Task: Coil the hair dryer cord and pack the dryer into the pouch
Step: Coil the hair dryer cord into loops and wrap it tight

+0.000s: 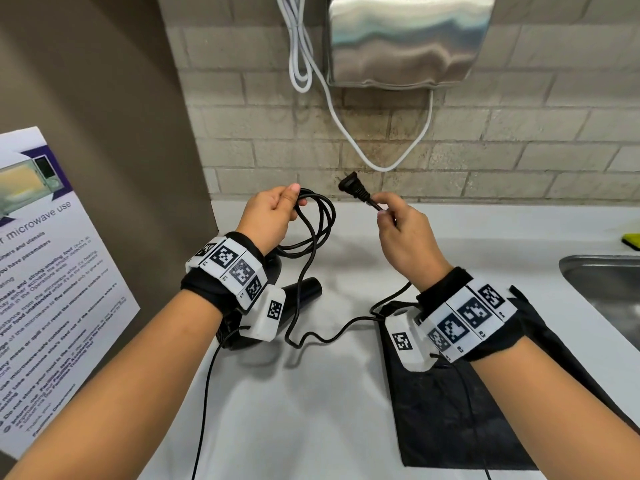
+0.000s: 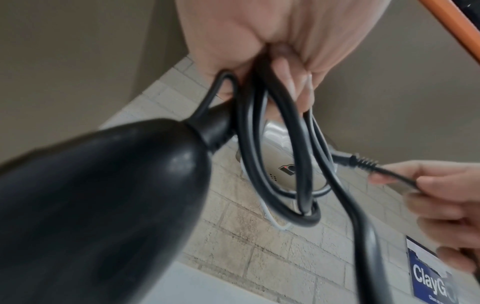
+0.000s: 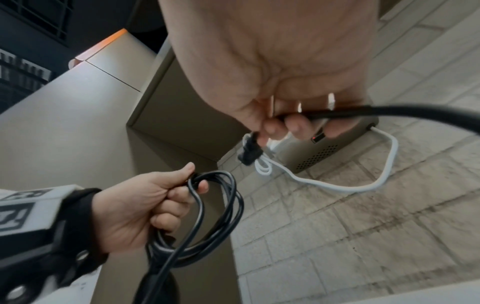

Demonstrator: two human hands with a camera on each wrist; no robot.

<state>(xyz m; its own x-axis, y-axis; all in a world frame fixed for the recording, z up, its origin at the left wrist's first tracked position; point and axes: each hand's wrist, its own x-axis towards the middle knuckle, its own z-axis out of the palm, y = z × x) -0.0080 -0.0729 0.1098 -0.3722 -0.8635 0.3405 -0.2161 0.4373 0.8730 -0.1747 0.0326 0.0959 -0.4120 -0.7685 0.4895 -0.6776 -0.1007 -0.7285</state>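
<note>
My left hand [image 1: 277,213] grips several loops of the black cord coil [image 1: 320,220] above the white counter; the coil [image 2: 280,164] [image 3: 221,216] shows in both wrist views. My right hand [image 1: 398,223] pinches the cord just behind the black plug [image 1: 353,187], which points up and left. Slack cord [image 1: 329,337] trails down to the counter between my wrists. The black hair dryer [image 1: 301,292] lies under my left wrist, looming large as the dryer [image 2: 103,195] in the left wrist view. The flat black pouch [image 1: 450,410] lies under my right forearm.
A steel hand dryer [image 1: 405,39] with a white cable [image 1: 346,133] hangs on the brick wall behind. A sink [image 1: 609,289] and a yellow sponge [image 1: 632,242] are at the right. A microwave notice [image 1: 41,271] leans at the left beside a tan cabinet side.
</note>
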